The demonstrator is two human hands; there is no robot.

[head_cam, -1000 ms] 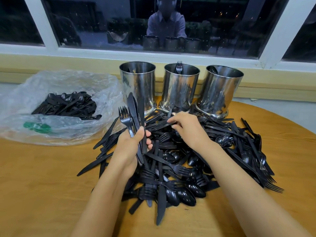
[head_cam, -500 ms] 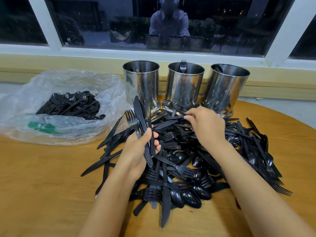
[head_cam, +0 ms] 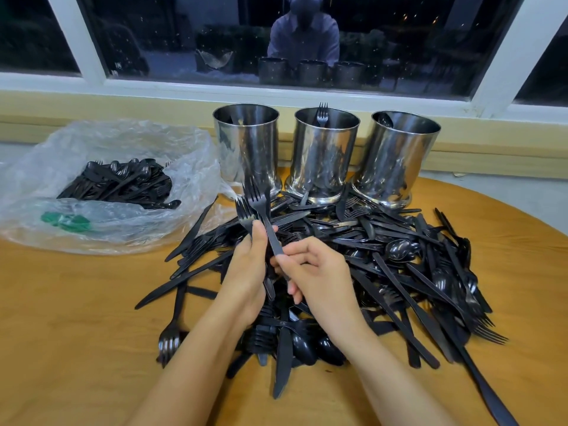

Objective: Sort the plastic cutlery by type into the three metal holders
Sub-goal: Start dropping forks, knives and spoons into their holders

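— Wooden table (head_cam: 76,333) under a dark window (head_cam: 184,32). The left holder (head_cam: 246,149), middle holder (head_cam: 325,155) and right holder (head_cam: 399,161) are lined along its far edge, and a heap of black plastic cutlery (head_cam: 384,241) spreads from their feet toward the near edge. Where are the hands?

— Over the heap's middle. The left hand (head_cam: 246,281) is curled round a small bundle (head_cam: 244,215) with one fork head standing above the thumb. The right hand (head_cam: 316,272) pinches the handle end of a second fork (head_cam: 257,200) between thumb and forefinger. Its other fingers are loosely bent, and the tines point up beside the first head.

— So forks are being gathered?

— That's my reading. The middle holder has a standing fork (head_cam: 322,113) and the right one shows a spoon bowl (head_cam: 385,119) at its rim. The left one is probably for knives, though its inside is too dark to tell.

— How should this step be done?

— Lay the pinched fork flat against the bundle with the heads level. Let the left thumb clamp it before the right fingers release. Check that no knife rides along in the bundle's lower ends. Then lower the lot handles-first, straight down into the middle holder, because the holders stand close together and a knocked rim could tip one.

— And the bag (head_cam: 138,139)?

— It lies at the left edge and holds more cutlery (head_cam: 123,182). I'd finish the heap first.
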